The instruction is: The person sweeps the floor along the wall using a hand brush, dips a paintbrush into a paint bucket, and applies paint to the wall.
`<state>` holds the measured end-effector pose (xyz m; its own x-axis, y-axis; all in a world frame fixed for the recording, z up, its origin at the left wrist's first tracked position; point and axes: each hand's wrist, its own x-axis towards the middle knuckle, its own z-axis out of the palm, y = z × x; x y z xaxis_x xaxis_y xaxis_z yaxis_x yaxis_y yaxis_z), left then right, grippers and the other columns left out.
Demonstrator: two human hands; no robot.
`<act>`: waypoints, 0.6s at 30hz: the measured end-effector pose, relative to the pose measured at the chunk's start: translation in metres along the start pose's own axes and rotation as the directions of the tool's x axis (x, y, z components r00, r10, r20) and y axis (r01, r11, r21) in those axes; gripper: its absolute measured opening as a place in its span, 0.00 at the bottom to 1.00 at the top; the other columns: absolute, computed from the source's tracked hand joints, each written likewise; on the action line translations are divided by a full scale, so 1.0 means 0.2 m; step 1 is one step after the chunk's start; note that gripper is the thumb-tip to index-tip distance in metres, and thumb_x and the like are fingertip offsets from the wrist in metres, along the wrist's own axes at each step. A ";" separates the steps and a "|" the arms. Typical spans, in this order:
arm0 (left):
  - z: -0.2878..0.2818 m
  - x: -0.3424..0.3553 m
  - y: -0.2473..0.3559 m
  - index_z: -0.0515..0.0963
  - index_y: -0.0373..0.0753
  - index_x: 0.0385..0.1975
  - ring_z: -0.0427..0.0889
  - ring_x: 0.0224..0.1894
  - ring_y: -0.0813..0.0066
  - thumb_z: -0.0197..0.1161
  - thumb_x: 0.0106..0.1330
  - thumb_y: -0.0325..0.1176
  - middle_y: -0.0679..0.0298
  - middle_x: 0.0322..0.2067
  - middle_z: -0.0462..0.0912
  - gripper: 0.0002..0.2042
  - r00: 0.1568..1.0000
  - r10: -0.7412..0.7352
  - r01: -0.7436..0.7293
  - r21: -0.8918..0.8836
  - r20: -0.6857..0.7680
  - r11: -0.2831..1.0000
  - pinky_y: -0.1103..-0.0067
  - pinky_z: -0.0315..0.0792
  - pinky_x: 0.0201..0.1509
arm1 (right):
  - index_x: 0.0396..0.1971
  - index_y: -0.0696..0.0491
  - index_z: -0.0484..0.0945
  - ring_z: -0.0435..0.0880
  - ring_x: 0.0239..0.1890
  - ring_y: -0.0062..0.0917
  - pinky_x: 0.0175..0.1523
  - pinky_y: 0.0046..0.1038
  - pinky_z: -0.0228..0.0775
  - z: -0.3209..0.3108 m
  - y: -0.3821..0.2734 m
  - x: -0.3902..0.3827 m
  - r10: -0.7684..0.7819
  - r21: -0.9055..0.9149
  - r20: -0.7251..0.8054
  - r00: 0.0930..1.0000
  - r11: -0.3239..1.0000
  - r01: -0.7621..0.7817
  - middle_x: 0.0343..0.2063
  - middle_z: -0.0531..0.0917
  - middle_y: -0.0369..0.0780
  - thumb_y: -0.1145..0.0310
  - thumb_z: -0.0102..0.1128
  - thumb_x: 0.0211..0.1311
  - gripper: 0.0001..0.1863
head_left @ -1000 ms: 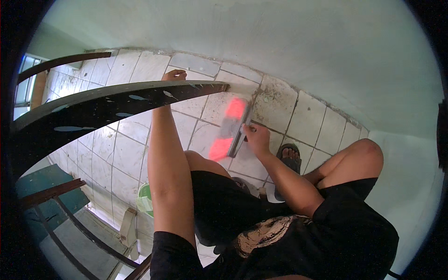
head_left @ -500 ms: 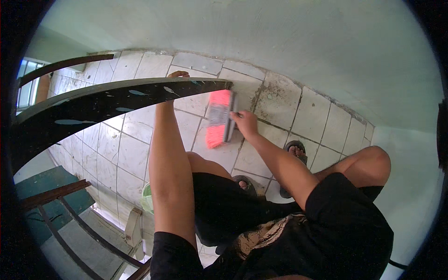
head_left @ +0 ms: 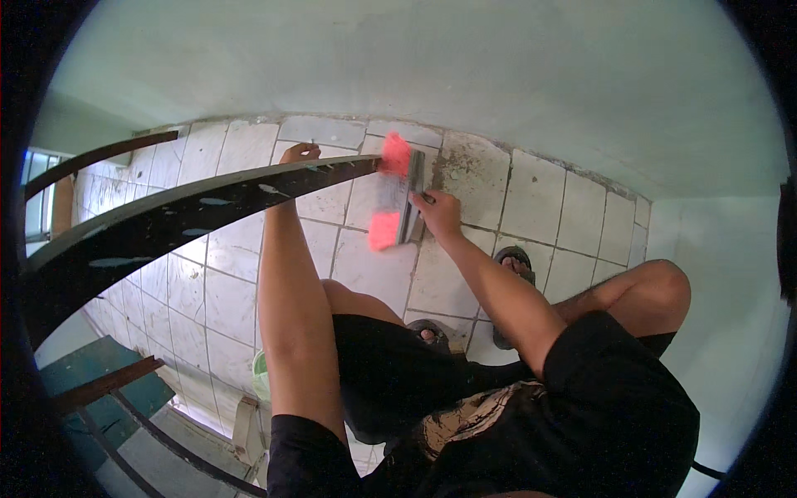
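Observation:
My right hand (head_left: 440,212) is closed round the short grey stub at the back of a broom head (head_left: 413,199). Its bristles (head_left: 385,232), pink at both ends and grey in the middle, point left over the tiled floor. Beyond a dark, paint-spotted curved rail (head_left: 241,196), my left hand (head_left: 300,153) shows only its upper part, fingers curled together. The rail hides the wrist, and whether anything is in those fingers is too small to make out. The rail's tip reaches in front of the bristles' left side.
A pale green wall (head_left: 498,75) rises beyond the floor, with a dirt-stained tile (head_left: 473,162) by its foot. A light green bucket (head_left: 261,375) stands left of my left arm. Metal railing bars (head_left: 174,440) and a teal panel (head_left: 104,373) fill the lower left. My sandalled feet (head_left: 516,264) are on the tiles.
The view has shifted slightly. The broom head has moved up toward the wall with my right hand on it, its upper bristles now past the rail's tip. More of my left hand shows above the rail.

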<state>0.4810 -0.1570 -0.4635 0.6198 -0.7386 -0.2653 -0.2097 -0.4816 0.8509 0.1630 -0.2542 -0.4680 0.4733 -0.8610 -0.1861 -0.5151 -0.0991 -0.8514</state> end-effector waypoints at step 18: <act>0.04 0.13 -0.23 0.77 0.36 0.37 0.77 0.30 0.78 0.58 0.60 0.42 0.64 0.29 0.80 0.15 0.989 -0.088 0.105 -0.141 0.120 0.985 0.79 0.71 0.33 | 0.24 0.58 0.82 0.77 0.16 0.22 0.24 0.24 0.67 -0.22 0.10 0.06 0.159 0.161 -0.207 0.965 0.979 -0.126 0.14 0.80 0.41 0.55 0.63 0.52 0.18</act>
<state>0.5017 -0.1574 -0.5131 0.5403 -0.7447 -0.3918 -0.0352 -0.4852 0.8737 0.1264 -0.2884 -0.4648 0.2271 -0.9503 -0.2129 -0.4492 0.0918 -0.8887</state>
